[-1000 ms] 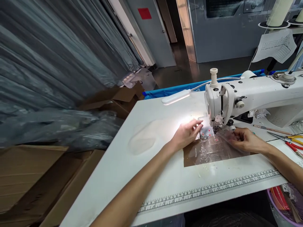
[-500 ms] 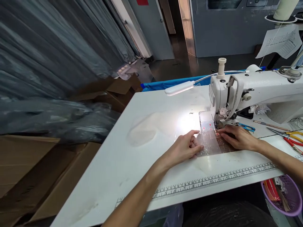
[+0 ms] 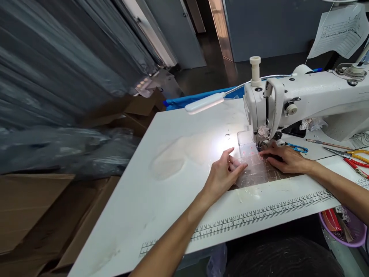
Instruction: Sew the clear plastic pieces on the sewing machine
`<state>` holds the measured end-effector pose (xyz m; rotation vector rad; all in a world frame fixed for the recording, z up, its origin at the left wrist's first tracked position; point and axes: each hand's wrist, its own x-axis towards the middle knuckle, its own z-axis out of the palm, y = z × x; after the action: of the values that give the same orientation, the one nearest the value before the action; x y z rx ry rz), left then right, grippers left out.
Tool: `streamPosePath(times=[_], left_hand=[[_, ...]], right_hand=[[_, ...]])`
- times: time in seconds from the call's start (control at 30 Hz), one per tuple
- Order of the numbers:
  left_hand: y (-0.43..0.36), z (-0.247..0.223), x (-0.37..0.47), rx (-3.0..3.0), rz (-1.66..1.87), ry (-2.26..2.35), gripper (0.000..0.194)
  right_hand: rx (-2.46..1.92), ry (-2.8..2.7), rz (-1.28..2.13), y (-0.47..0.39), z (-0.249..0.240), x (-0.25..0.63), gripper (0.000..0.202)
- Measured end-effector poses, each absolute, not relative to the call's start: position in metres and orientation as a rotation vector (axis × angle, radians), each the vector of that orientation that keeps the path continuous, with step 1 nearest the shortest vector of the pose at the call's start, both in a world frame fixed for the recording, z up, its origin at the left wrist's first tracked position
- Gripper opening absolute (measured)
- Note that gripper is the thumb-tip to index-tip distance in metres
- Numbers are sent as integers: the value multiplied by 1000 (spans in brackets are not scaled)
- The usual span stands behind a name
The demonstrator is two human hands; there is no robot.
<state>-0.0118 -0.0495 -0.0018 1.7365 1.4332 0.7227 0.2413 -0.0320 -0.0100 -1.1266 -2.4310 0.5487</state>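
Before the white sewing machine (image 3: 302, 92) lies a sheer sheet (image 3: 251, 175). The left hand (image 3: 220, 175) parts thumb and forefinger at one edge, forearm slanting inward; the right hand (image 3: 285, 158) bunches its fingers at the other, palm down, its grip unclear.

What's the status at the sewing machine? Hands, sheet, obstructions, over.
Left hand at left side of translucent, pink-marked sheet, grip unclear. Right hand at its right, near white sewing machine head. Slim blue tool beyond, off sheet.
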Motion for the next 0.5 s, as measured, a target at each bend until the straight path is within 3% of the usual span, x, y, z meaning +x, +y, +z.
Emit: streamPosePath(times=[0.13, 0.5], left_hand=[[-46, -2, -16, 1609, 698, 1395, 53], [-41, -1, -18, 1447, 687, 1375, 58]], right_hand=[[-1086, -2386, 644, -34, -15, 246, 36], [-988, -2551, 364, -39, -18, 242, 36]])
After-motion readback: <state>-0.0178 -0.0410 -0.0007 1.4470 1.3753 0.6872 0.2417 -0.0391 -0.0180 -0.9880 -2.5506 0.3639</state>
